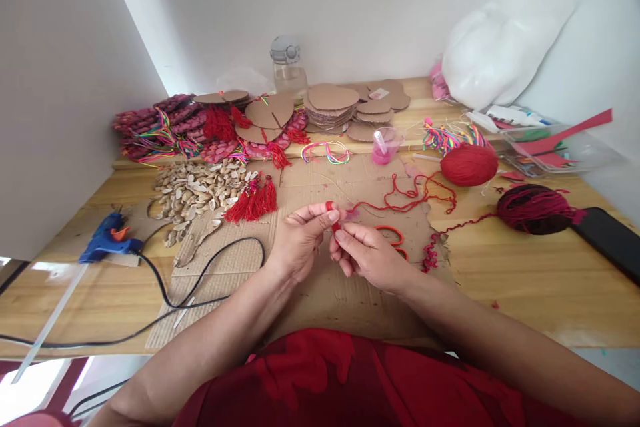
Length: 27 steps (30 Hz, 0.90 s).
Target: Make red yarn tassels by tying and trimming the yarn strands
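Note:
Both hands meet over the cardboard sheet at the middle. Red yarn is wrapped at the fingertips of my left hand, whose thumb and finger are pinched on it. My right hand is closed just beside, its thumb and finger pinching the lower part of the same red yarn. A loose red strand runs from there to a red yarn ball at the right. Orange-handled scissors lie partly hidden behind my right hand.
Peanut shells and red tassels lie left of the hands. A blue glue gun and its black cord are further left. Cardboard shapes, a pink cup and a bottle stand behind; a dark yarn ball sits right.

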Each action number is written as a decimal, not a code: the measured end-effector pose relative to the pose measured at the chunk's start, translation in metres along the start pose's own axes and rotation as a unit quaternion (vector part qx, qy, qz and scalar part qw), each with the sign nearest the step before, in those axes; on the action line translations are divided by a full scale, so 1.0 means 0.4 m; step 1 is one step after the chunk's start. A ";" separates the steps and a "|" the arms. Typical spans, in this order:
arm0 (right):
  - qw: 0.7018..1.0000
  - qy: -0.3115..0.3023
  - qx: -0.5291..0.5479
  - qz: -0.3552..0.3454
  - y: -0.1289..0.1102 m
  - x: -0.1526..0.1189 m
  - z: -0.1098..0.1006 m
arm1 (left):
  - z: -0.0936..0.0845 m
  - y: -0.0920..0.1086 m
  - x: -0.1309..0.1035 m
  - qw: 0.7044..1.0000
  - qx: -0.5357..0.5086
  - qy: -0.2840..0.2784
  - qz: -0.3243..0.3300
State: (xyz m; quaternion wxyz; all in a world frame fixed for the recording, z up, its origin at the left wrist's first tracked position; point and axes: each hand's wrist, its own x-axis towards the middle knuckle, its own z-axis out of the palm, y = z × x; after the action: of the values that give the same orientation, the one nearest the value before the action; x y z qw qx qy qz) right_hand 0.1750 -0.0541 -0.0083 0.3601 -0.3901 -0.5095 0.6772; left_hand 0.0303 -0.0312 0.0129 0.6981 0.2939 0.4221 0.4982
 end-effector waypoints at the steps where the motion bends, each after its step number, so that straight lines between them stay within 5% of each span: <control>1: 1.000 0.001 -0.013 -0.009 0.002 0.000 -0.001 | 0.000 0.002 0.001 1.000 -0.006 0.000 -0.002; 15: 0.998 0.002 -0.050 -0.026 0.029 0.005 -0.003 | 0.004 0.006 -0.010 0.998 -0.045 -0.035 -0.028; 20: 0.998 -0.010 -0.054 0.008 0.020 -0.010 -0.021 | -0.004 0.005 0.002 0.999 0.009 0.009 0.034; 27: 0.987 0.072 -0.129 -0.059 -0.020 -0.015 -0.029 | -0.011 -0.001 0.011 0.995 0.026 -0.003 0.093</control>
State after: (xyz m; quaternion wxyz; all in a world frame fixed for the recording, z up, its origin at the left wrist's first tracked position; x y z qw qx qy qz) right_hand 0.1885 -0.0529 -0.0016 0.3821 -0.4497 -0.5874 0.5538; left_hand 0.0274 -0.0273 0.0094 0.6422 0.3510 0.4039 0.5488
